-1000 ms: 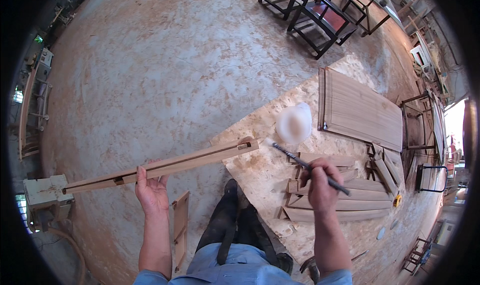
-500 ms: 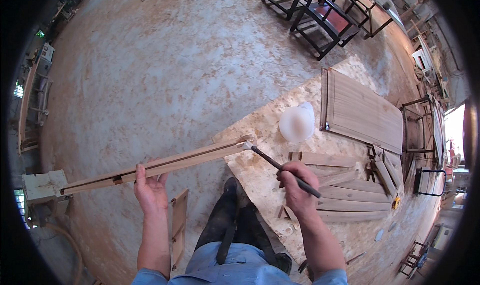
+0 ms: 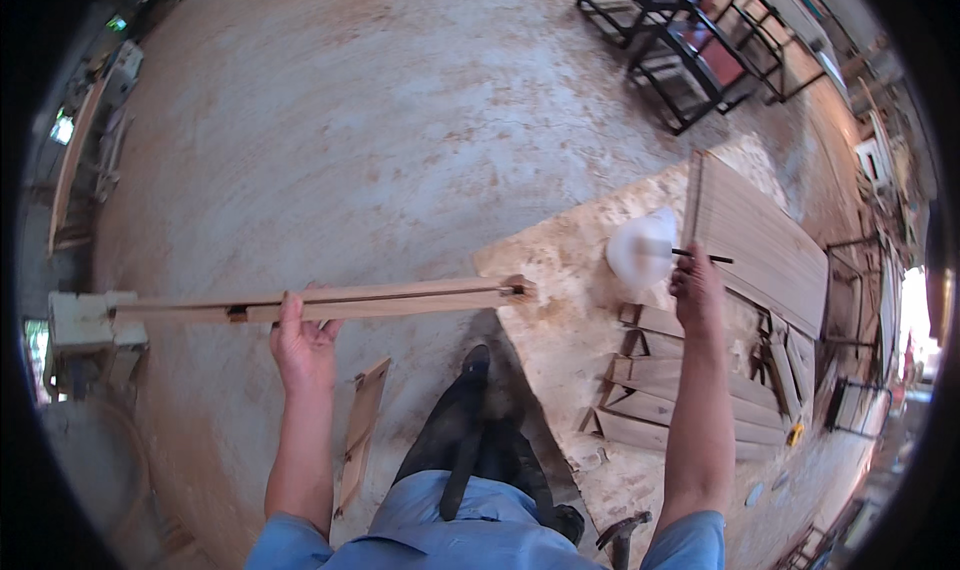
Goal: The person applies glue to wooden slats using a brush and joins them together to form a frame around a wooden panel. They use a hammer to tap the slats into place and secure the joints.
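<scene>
My left hand (image 3: 303,342) grips a long grooved wooden rail (image 3: 420,296) from below, thumb on the near side. The rail lies nearly level across my front, with dark slots cut along it. Its right end hangs over the corner of the work board (image 3: 560,345). My right hand (image 3: 697,288) is closed around a brush (image 3: 720,260) with a dark handle. The brush points left at a white plastic tub (image 3: 630,248); its bristles are blurred at the tub, so I cannot tell how deep they are.
Several wooden slats (image 3: 690,395) lie on the board, near a large wooden panel (image 3: 760,235). A hammer (image 3: 622,538) is by my right elbow. Dark-framed chairs (image 3: 690,65) stand at the far right. A pale machine (image 3: 85,320) is at the rail's left end.
My right hand has carried the brush from the rail's right end, away and rightward, to the tub. The rail has turned closer to level in my left hand. The view has shifted.
</scene>
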Demonstrator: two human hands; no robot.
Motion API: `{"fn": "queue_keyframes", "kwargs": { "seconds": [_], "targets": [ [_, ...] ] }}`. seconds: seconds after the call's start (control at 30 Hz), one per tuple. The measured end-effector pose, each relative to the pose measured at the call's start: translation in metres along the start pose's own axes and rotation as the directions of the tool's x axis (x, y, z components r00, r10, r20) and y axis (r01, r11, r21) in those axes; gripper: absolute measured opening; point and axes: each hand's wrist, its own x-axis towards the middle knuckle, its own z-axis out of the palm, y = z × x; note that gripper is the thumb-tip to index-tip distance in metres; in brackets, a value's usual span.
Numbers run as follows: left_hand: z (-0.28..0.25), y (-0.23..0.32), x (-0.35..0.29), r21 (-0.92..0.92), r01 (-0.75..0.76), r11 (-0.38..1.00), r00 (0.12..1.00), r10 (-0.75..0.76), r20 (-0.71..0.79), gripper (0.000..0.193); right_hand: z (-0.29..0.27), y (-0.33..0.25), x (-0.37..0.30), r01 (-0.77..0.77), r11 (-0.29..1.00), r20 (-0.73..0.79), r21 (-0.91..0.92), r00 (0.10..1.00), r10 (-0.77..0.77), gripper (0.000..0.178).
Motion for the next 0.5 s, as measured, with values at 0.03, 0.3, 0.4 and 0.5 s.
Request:
{"fn": "queue_keyframes", "kwargs": {
  "seconds": [0.03, 0.3, 0.4, 0.5],
  "targets": [
    [-0.008, 0.003, 0.0, 0.013, -0.007, 1.0, 0.999, 0.006, 0.032, 0.032, -0.007, 0.003, -0.001, -0.001, 0.994, 0.072, 0.107, 0.997, -0.006, 0.029],
    [-0.042, 0.014, -0.056, 0.083, -0.049, 0.995, 0.943, 0.019, 0.334, 0.044, -0.075, 0.007, -0.121, 0.231, 0.954, 0.212, -0.192, 0.959, -0.19, 0.023],
    [-0.052, 0.002, -0.104, 0.012, -0.01, 1.0, 0.91, 0.003, 0.415, 0.049, -0.069, 0.022, -0.195, 0.418, 0.857, 0.552, -0.301, 0.809, -0.201, 0.037],
    [-0.052, -0.002, -0.142, 0.063, 0.003, 0.998, 0.915, -0.028, 0.403, 0.055, -0.065, 0.029, -0.262, 0.683, 0.649, 0.76, -0.336, 0.604, -0.242, 0.038]
  ]
}}
